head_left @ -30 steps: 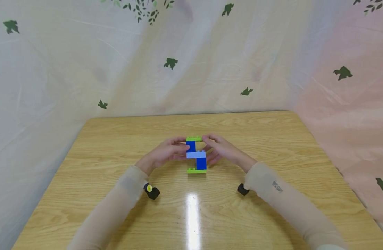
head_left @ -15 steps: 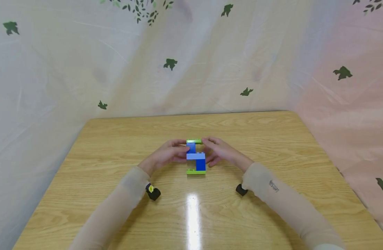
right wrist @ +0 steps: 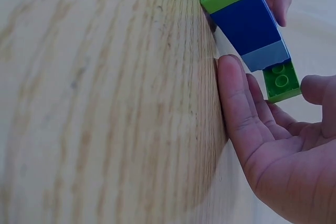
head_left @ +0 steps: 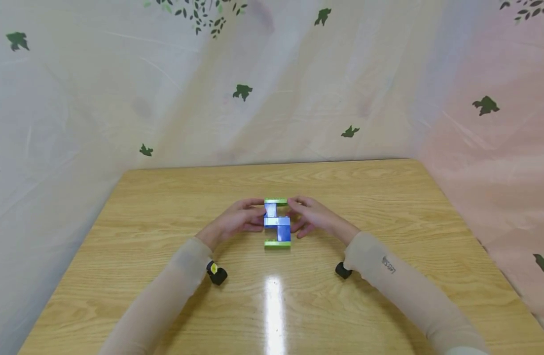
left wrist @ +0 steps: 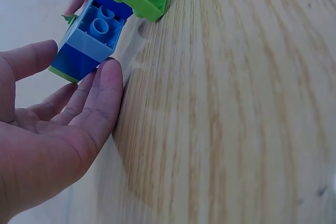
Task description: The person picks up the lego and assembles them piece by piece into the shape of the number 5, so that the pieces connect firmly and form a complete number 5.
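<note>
In the head view, a stack of toy building bricks (head_left: pixel 277 222) stands in an S shape between the two hands. Its top and bottom plates are lime green, with two dark blue bricks and a light blue one between them. The left hand (head_left: pixel 236 219) grips the upper dark blue brick (left wrist: pixel 79 62), thumb on the near side and fingers beyond. At the opposite end, the right hand (head_left: pixel 313 214) pinches the top green plate (right wrist: pixel 282 81) by its thumb and fingers. Several fingers of each hand are partly hidden by the bricks in the head view.
A wooden table (head_left: pixel 165 207) lies under the arms, with a bright reflection down its middle. Pale cloth (head_left: pixel 187 98) with green leaf and bird shapes hangs behind and at both sides. A small black camera (head_left: pixel 217 275) sits at the left wrist, another black camera (head_left: pixel 343 270) at the right.
The brick stack has dropped a little in the head view and its front has tipped, so the blue faces now catch the light. Both hands keep their hold.
</note>
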Tool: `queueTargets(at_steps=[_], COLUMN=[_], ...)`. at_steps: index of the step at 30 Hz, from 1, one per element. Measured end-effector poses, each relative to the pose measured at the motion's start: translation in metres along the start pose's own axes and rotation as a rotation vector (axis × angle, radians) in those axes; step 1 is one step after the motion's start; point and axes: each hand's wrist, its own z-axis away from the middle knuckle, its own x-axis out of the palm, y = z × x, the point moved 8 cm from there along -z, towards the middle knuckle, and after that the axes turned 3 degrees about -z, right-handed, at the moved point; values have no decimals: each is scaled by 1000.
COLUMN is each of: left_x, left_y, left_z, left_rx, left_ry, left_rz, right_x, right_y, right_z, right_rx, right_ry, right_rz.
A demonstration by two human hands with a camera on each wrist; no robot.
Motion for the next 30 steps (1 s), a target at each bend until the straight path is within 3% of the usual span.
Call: queueTargets(at_steps=[13, 22, 30], left_x=[-5, -5, -5], left_y=[-10, -8, -9], left_z=[0, 0, 0], left_rx=[-22, -50, -66], left_ry=[41, 92, 99], left_rz=[-31, -88, -95], right_x=[2, 2, 2], right_y=[1, 3, 1], right_z=[0, -1, 0], right_rx=[23, 37, 39], right_ry=[10, -4, -22], right_rz=[13, -3, -1])
